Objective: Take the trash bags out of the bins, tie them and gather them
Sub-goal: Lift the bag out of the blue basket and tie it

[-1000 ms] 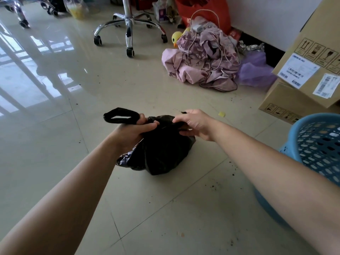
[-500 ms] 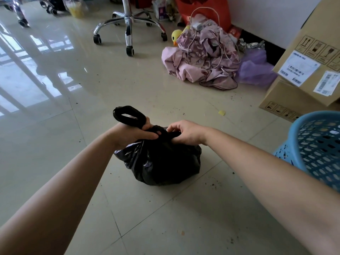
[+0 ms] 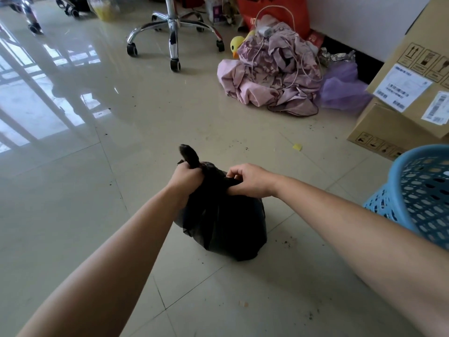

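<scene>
"On the tile floor (image 3: 73,215), just under the middle toward six o'clock, what is that dark lump?"

"That is the black trash bag (image 3: 226,229). It sits on the floor, out of the blue bin (image 3: 413,198), which stands well apart at four o'clock."

"What are the hands doing?"

"Both hold the top of the bag. The left hand (image 3: 185,177) has its fingers wrapped tight round the bunched neck, and one loop (image 3: 189,154) sticks up out of the fist toward twelve o'clock. The right hand (image 3: 247,181) has its fingers curled and pinches the other bit of the top."

"So is the job done?"

"No. I think taking this bag out is done, and tying it is the step going on now. I cannot see a knot, because the hands hide it. After that, the bag has to go with the others. I see no other trash bag and no other bin."

"Can you read any words?"

"Not really. The cardboard boxes (image 3: 398,122) at two o'clock show little pictures, like up arrows and a glass. Their white labels (image 3: 403,87) have bar codes, but the print is too small. The red bag (image 3: 274,10) at one o'clock has white marks that are cut off."
</scene>
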`<action>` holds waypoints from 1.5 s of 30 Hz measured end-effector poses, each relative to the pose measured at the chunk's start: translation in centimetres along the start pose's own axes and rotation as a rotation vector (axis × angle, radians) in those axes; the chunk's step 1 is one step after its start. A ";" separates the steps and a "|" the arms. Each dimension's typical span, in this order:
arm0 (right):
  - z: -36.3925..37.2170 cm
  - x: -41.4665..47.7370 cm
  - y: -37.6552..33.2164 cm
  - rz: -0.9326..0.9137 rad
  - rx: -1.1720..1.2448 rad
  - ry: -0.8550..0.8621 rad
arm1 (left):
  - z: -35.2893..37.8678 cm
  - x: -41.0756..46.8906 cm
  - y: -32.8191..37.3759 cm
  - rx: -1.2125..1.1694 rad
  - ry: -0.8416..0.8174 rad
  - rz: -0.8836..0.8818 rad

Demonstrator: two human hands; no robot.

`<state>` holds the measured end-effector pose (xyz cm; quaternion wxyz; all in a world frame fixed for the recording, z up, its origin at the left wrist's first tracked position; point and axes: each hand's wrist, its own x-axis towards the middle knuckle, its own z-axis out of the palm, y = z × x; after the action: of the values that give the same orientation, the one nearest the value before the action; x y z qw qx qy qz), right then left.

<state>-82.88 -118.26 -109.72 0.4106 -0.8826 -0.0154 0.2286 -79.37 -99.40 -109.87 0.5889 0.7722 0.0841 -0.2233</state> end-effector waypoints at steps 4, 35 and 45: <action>-0.8 -0.1 -0.1 0.000 -0.010 0.085 | -0.7 -0.9 1.5 -0.381 -0.299 -0.137; -2.5 -0.1 -0.5 -0.005 0.490 0.038 | 0.9 -0.8 0.3 -0.319 0.016 0.233; -6.1 -0.7 -2.5 -0.308 -0.235 0.334 | -1.4 -1.2 3.4 -0.257 -0.038 0.395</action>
<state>-80.56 -121.16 -104.21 0.3320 -0.9370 -0.1084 0.0111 -78.77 -98.93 -106.12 0.7160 0.6880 -0.0520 -0.1058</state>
